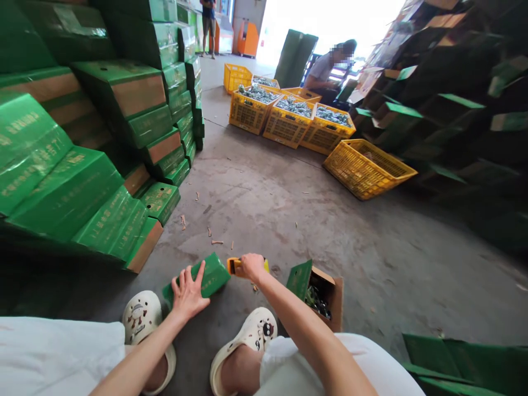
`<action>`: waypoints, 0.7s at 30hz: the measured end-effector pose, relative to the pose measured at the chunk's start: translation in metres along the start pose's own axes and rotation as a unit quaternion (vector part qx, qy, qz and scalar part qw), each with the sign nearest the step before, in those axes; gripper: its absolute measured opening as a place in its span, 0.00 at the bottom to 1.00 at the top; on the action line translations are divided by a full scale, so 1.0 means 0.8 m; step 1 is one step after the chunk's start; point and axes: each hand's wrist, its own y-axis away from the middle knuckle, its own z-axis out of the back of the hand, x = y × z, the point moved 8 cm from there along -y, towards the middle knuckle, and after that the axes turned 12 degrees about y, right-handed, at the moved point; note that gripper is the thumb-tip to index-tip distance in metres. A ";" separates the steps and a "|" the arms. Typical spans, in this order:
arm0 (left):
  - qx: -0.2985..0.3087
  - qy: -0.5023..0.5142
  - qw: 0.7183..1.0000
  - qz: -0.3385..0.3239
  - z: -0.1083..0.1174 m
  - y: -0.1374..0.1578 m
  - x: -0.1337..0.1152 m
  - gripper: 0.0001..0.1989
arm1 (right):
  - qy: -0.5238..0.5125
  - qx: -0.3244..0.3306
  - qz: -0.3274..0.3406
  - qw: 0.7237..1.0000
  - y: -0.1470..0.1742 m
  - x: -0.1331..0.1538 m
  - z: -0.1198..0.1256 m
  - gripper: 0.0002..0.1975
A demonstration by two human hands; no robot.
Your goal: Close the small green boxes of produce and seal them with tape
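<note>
A small green carton (215, 275) lies on the floor between my feet. Over its top, my left hand (190, 294) rests with the fingers spread, pressing on it without wrapping round it. My right hand (252, 266) is closed on an orange-and-yellow tape dispenser (234, 267), whose front end is beside the carton's right end; whether they touch I cannot tell. To the right stands another green carton (300, 281) with its flaps up. Dark, glossy pieces (317, 302) are inside it, too unclear to name.
Stacked green cartons (82, 192) rise on the left. Yellow crates (284, 129) of small wrapped pieces stand ahead, with another yellow crate (367, 170) nearer. A person (325, 71) sits behind them. Folded green cardboard (466, 357) lies at lower right. Scraps (216, 242) litter the floor.
</note>
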 end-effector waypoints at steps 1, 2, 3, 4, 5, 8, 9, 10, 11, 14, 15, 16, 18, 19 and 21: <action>-0.023 0.025 0.998 0.060 0.001 0.000 -0.001 0.58 | 0.002 -0.010 -0.006 1.000 0.000 -0.007 0.011 0.22; -0.034 0.057 0.992 0.108 0.001 -0.001 -0.003 0.58 | 0.002 -0.018 -0.010 1.000 0.001 -0.015 0.023 0.22; -0.029 0.094 0.985 0.140 -0.001 -0.005 -0.006 0.59 | 0.003 -0.025 -0.010 1.000 0.001 -0.024 0.035 0.24; -0.019 0.134 0.978 0.159 -0.002 -0.010 -0.008 0.59 | 0.004 -0.028 -0.009 1.000 0.003 -0.032 0.046 0.25; -0.010 0.180 0.969 0.168 0.000 -0.017 -0.009 0.58 | 0.002 -0.028 0.001 1.000 0.007 -0.039 0.055 0.26; -0.003 0.399 0.900 0.173 0.013 -0.033 -0.002 0.46 | -0.041 -0.015 0.083 0.996 0.030 -0.039 0.067 0.31; -0.001 0.470 0.866 0.172 0.018 -0.035 0.003 0.41 | -0.067 -0.011 0.118 0.991 0.041 -0.032 0.067 0.32; 0.008 0.524 0.835 0.168 0.022 -0.034 0.006 0.36 | -0.092 -0.008 0.150 0.984 0.051 -0.024 0.066 0.33; 0.032 0.566 0.807 0.165 0.023 -0.031 0.007 0.35 | -0.115 -0.007 0.175 0.978 0.060 -0.016 0.064 0.34; 0.170 0.702 0.669 0.176 0.011 -0.009 -0.008 0.37 | -0.146 0.003 0.213 0.966 0.077 0.004 0.055 0.35; 0.211 0.752 0.597 0.184 0.007 0.000 -0.016 0.35 | -0.150 0.008 0.221 0.964 0.080 0.009 0.052 0.35; 0.239 0.792 0.529 0.191 0.006 0.007 -0.023 0.32 | -0.152 0.012 0.226 0.962 0.081 0.012 0.050 0.36; 0.242 0.826 0.466 0.205 0.008 0.011 -0.026 0.26 | -0.154 0.012 0.228 0.961 0.080 0.013 0.047 0.36; 0.229 0.826 0.472 0.208 0.009 0.009 -0.023 0.24 | -0.156 0.010 0.227 0.961 0.079 0.012 0.047 0.36; 0.200 0.811 0.510 0.206 0.011 0.004 -0.015 0.23 | -0.163 0.006 0.222 0.961 0.076 0.009 0.045 0.36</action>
